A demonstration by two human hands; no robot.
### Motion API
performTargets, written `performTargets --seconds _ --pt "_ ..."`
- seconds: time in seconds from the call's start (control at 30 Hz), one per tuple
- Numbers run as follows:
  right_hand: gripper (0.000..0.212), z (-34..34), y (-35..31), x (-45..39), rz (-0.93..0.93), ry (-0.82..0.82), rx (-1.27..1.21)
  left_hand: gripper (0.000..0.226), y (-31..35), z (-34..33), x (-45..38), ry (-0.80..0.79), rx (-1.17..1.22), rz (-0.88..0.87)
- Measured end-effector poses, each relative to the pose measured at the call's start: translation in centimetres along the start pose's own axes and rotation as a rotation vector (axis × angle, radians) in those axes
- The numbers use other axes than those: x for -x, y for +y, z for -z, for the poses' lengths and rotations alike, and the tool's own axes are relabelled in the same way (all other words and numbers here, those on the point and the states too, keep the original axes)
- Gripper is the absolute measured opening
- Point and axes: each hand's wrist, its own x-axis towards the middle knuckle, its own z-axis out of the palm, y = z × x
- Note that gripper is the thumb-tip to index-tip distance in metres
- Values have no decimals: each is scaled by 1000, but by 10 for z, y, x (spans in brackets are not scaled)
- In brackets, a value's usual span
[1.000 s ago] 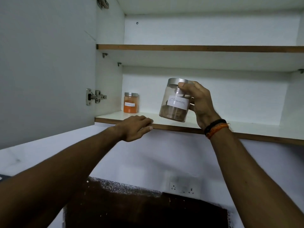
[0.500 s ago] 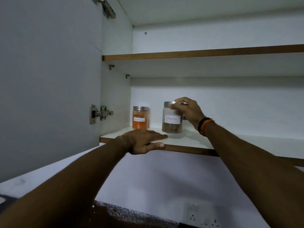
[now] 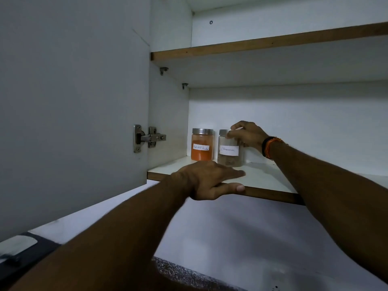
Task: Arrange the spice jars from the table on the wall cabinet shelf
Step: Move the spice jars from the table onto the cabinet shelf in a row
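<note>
On the cabinet shelf [image 3: 262, 177], right hand [image 3: 248, 134] fingers [image 3: 233, 134] grip the cinnamon jar [image 3: 230, 149] lid.

Dim, bluish light; sharp centre, wide-angle bending at the edges

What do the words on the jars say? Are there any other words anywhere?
"Red chilli Powder" is handwritten on the white label of the orange jar.
"Cinnamon" is handwritten on the white label of the brown jar, which the right hand grips near the lid.
No other words, numbers or signs show on the shelf, the door or the hinge.
</note>
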Motion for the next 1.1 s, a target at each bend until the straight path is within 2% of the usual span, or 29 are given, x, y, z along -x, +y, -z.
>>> performTargets --seconds 0.23,0.5,0.63,0.8,1.1 --pt "42 -3 3 -11 30 22 106 70 -1 -1 1 20 -35 -9" --pt "45 -8 11 -17 49 65 94 73 -3 -2 0 40 -48 -10" --pt "37 -11 10 -19 52 62 99 72 -4 -3 -1 49 -46 -4" --pt "48 -12 9 -17 38 59 110 71 -5 -3 -1 60 -52 -13" --pt "50 -17 6 -16 19 62 123 72 -7 -6 -3 71 -58 -23"
